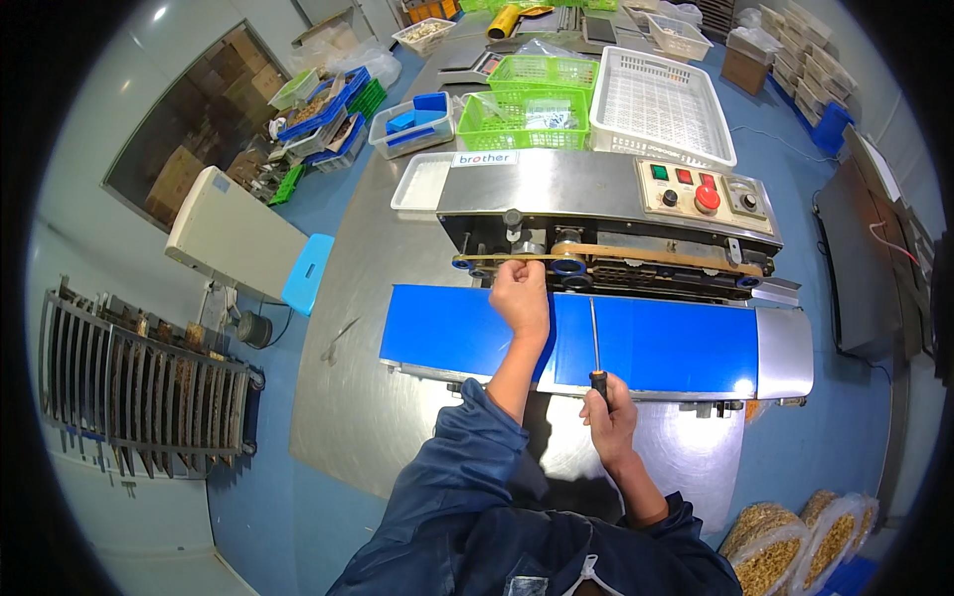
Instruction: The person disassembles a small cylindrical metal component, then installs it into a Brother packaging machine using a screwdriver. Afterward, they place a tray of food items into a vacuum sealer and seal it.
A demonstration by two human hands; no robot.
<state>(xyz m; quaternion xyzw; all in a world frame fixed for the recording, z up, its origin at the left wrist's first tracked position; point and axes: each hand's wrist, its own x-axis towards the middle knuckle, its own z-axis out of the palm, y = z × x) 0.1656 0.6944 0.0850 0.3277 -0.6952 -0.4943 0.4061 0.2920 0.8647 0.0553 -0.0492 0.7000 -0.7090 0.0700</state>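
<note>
A band sealer (556,184) with a steel housing stands on the steel table in front of me. My left hand (522,296) reaches over the blue conveyor belt (666,343) to the sealer's front. Its fingertips are pinched together at the brown sealing band (487,259), beside the rollers at the left end; what they grip, if anything, is hidden. My right hand (610,412) is closed round the black handle of a screwdriver (596,343). The long metal shaft points away from me over the conveyor, its tip near the belt's far edge.
Behind the sealer are green baskets (522,121), a large white crate (661,104) and a clear bin (412,129) with blue pieces. A blue stool (308,273) stands left of the table (343,397). Filled bags (765,546) stand on the floor at near right.
</note>
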